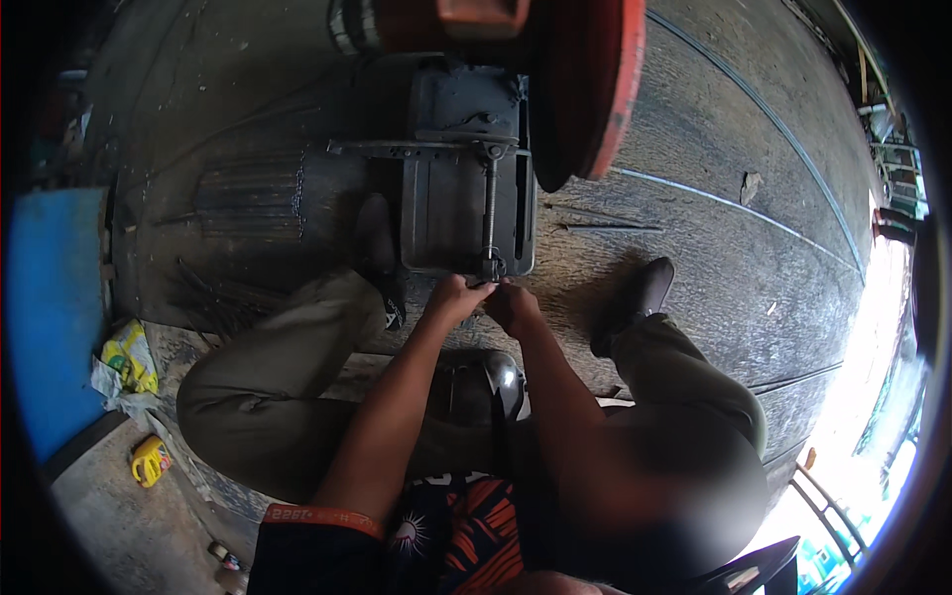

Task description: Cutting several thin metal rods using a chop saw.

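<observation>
A cut-off saw with a red blade guard [617,89] stands in front of me, its dark metal base [446,213] flat on the floor. Along the base runs the threaded clamp screw [490,208], with a crank handle [491,268] at its near end. My left hand [454,299] is closed at that handle, its thumb pointing right. Close beside it, my right hand [514,307] has its fingers curled round the same handle. The fingertips and part of the handle are hidden by the hands. Above the base, a flat bar [382,148] lies crosswise at the clamp.
Cut metal rods [253,198] lie in a row left of the saw. Two short rods [610,229] rest to its right, near my shoe [650,288]. A long thin bar [734,203] crosses the floor. Between my legs sits a dark rounded shiny object [476,387]. A yellow bottle [151,461] stands lower left.
</observation>
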A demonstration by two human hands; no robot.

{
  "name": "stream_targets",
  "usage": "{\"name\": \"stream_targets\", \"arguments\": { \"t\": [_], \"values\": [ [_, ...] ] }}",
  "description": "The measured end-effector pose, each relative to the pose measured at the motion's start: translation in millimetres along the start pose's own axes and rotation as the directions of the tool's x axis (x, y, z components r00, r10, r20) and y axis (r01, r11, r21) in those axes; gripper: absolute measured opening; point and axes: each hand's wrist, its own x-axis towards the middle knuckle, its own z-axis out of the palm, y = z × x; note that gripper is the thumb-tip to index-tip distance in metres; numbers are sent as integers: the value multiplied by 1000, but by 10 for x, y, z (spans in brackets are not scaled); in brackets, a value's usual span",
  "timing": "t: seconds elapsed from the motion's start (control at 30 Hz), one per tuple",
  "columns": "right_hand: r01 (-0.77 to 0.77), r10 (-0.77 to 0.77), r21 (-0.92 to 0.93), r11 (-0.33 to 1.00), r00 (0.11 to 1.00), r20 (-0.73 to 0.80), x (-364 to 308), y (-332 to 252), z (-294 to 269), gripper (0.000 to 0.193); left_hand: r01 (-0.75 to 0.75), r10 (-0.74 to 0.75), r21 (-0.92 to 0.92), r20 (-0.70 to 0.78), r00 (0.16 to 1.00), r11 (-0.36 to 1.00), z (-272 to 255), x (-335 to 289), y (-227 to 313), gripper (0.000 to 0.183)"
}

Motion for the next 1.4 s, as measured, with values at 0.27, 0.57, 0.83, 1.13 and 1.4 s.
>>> {"name": "stream_targets", "arguments": {
  "t": [0.27, 0.57, 0.83, 1.13, 1.4],
  "values": [
    [114, -62, 163, 980, 953, -297, -552, -27, 721, 30, 143, -5, 372, -348, 937, 917, 252, -53, -21, 48],
    [61, 61, 332, 941, 937, -345, -263, 166, 659, 33, 283, -78, 489, -397, 915, 825, 289, -149, 318, 46],
    [50, 69, 296, 954, 922, -380, -244, 229, 723, 35, 303, -98, 469, -413, 905, 830, 263, -151, 196, 52],
    [-249, 194, 528, 812, 968, 157, 66, 230, 366, 22, 295, -131, 460, -356, 925, 838, 235, -139, 286, 50],
    [-249, 207, 465, 850, 968, 140, -43, 98, 449, 28, 258, -96, 423, -366, 926, 869, 266, -119, 188, 46]
  ]
}}
